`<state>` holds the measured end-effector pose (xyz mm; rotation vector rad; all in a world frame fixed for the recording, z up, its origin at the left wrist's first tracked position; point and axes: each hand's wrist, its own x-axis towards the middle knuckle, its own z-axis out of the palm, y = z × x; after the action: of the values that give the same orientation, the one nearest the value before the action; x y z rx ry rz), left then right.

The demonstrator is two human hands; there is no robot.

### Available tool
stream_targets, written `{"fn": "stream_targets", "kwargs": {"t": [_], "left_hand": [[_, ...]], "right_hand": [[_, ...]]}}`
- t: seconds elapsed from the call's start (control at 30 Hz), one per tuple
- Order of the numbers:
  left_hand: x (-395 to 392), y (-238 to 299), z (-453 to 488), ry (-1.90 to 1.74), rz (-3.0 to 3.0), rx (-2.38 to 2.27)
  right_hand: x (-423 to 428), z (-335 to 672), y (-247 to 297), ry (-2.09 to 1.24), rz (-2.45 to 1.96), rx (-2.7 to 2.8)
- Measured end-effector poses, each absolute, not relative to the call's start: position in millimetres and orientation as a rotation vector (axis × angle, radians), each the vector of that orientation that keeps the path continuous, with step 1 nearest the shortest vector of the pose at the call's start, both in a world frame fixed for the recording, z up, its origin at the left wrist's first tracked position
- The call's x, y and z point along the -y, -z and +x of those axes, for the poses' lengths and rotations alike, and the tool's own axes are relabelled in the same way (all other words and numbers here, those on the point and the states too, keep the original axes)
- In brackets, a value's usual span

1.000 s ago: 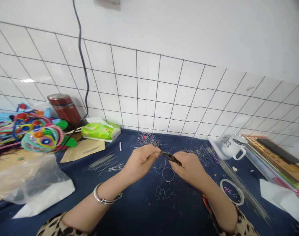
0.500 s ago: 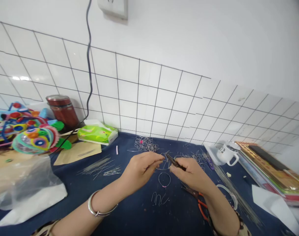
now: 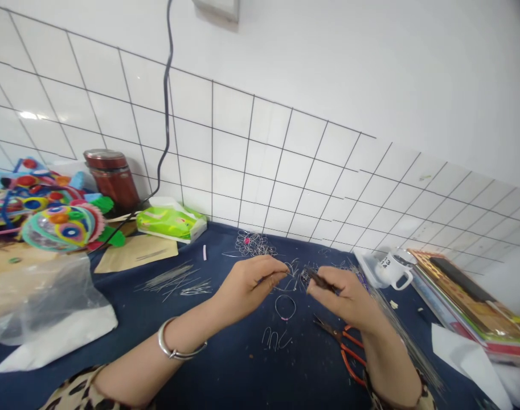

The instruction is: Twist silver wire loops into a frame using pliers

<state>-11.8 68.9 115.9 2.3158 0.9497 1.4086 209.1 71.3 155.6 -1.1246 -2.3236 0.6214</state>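
My left hand (image 3: 252, 286) is closed in a pinch, thumb against fingers, with a thin piece of wire (image 3: 292, 270) at its tips. My right hand (image 3: 347, 296) grips dark-jawed pliers (image 3: 320, 279), which point left toward the left fingertips with a gap between. Just below lies a wire ring (image 3: 275, 311) with small pink beads. Several short bent wires (image 3: 277, 340) rest nearer to me. Orange-handled pliers (image 3: 347, 348) lie beside my right forearm. Behind the hands is a tangle of wire loops (image 3: 254, 245).
Straight wires (image 3: 168, 280) lie on the dark blue cloth (image 3: 238, 370) at left, near a brown envelope (image 3: 135, 257) and green tissue pack (image 3: 171, 221). Colourful crafts (image 3: 63, 225) and a red canister (image 3: 114, 181) stand far left. A white mug (image 3: 394, 270) and stacked books (image 3: 473, 302) are right.
My right hand has moved right with the pliers, away from the left fingertips. My left hand keeps its pinch. More of the orange-handled pliers now shows, and the view has shifted slightly.
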Motion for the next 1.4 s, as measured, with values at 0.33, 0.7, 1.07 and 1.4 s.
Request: {"fn": "stream_targets", "kwargs": {"t": [0.33,0.7,1.07,1.4], "left_hand": [[-71,-104,2,-1.147,2.341,-0.833],[-74,-102,7,-1.205,2.305,-0.972],[-74,-102,6,-1.243,2.287,-0.907],[-73,-106,11,-1.196,2.096,-0.892]], "right_hand": [[-73,198,-143,-0.646,-0.989,2.189],[-78,202,-140,-0.618,-0.881,2.178],[-80,202,-139,-0.632,-0.944,2.151],[-86,206,-137,-0.862,-1.037,2.077]]}}
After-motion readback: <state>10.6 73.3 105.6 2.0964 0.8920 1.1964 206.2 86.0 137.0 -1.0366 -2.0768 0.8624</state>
